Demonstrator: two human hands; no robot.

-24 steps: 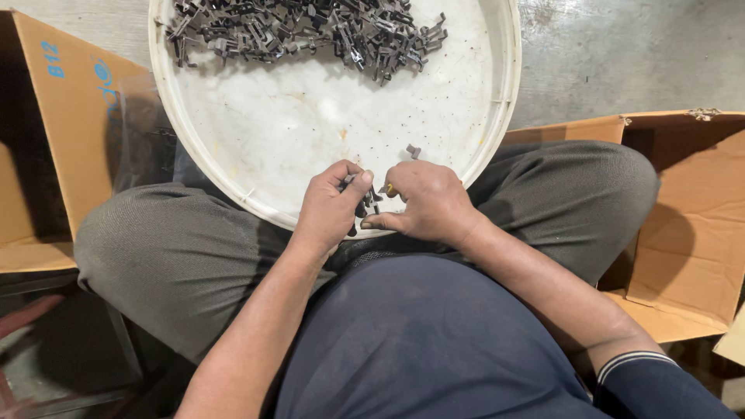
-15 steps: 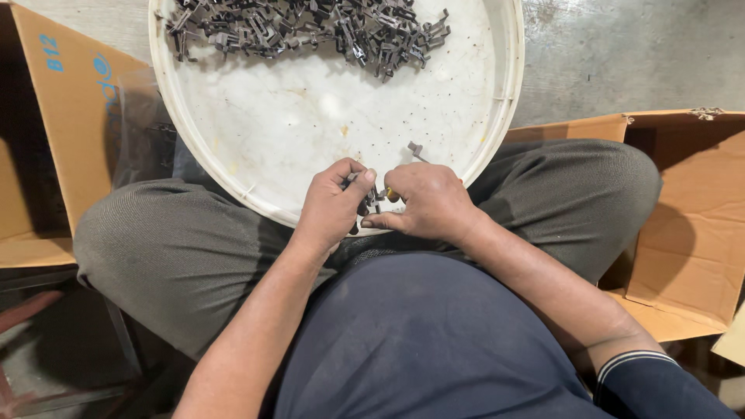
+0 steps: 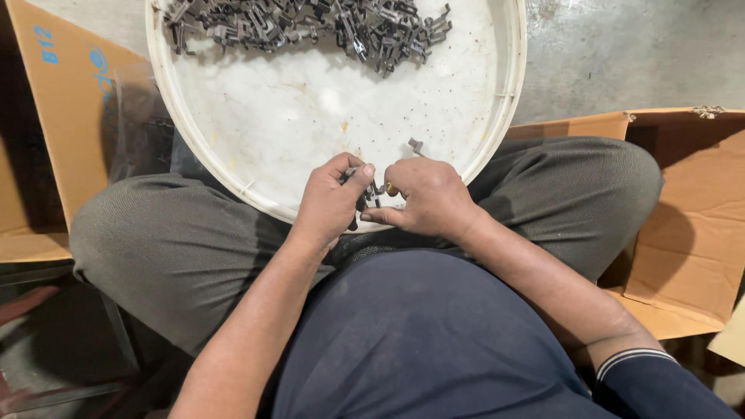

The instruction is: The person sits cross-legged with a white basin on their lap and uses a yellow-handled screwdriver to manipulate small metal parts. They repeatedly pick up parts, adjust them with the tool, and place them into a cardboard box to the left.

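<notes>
small dark metal clip (image 3: 371,194), bent and angular, sits pinched between both hands at the near rim of the round white tray (image 3: 508,101) on the lap; left hand (image 3: 330,203) curled narrow on it with thumb pressed over, right hand (image 3: 427,198) closed on its other side, so the fingers hide most of its shape. a heap of like metal pieces (image 3: 310,23) lies across the tray's far side, one stray piece (image 3: 417,145) just beyond the right knuckles. open cardboard boxes flank the knees, left box (image 3: 54,93) and right box (image 3: 691,217), on a concrete floor (image 3: 621,54).
</notes>
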